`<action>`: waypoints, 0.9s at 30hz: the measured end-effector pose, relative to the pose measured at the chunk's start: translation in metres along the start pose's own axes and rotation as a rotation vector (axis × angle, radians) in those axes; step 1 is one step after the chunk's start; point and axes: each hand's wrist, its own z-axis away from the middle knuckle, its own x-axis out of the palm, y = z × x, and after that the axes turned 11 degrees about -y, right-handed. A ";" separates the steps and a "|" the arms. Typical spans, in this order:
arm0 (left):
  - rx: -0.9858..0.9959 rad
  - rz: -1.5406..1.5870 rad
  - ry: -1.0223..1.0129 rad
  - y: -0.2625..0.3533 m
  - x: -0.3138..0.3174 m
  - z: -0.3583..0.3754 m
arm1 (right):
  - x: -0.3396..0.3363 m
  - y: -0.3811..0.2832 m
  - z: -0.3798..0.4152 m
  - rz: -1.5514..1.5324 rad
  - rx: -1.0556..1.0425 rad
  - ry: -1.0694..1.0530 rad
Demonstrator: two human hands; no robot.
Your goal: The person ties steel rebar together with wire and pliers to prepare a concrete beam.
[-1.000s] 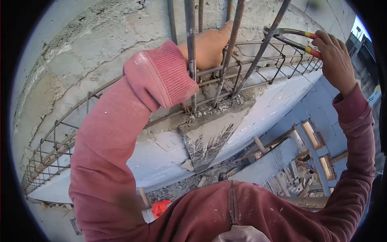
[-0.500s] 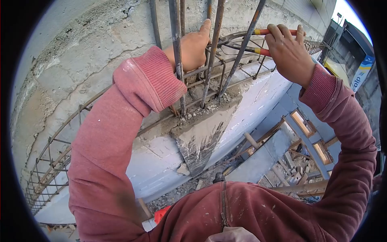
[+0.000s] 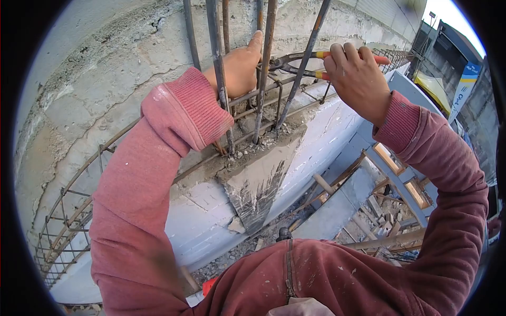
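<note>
My right hand (image 3: 358, 76) is wrapped around the red-and-yellow handles of a pair of pincers (image 3: 295, 60). The pincers' dark jaws point left, at the steel cage between the upright bars. Among the upright rebars (image 3: 266, 68), my left hand (image 3: 237, 68) is close to the jaws, with one digit stretched upward and the others curled down out of sight. What the curled fingers hold, if anything, is hidden. Below both hands runs a horizontal rebar cage (image 3: 279, 97) with square stirrups, lying along the top of the wall.
A rough concrete wall (image 3: 105, 79) rises behind the bars. White foam-like panels (image 3: 205, 210) flank a concrete column (image 3: 258, 189). Down below are rubble, timber pieces and a long pole (image 3: 387, 239). The curved cage (image 3: 63, 226) continues at left.
My right hand has closed further around the handles, which are slightly nearer each other. The whole view has shifted, so bars and hands appear further left. My left hand keeps its place among the bars.
</note>
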 end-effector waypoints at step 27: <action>-0.004 1.666 -0.098 0.150 0.090 0.060 | -0.004 0.076 -0.046 -1.335 -0.247 -1.258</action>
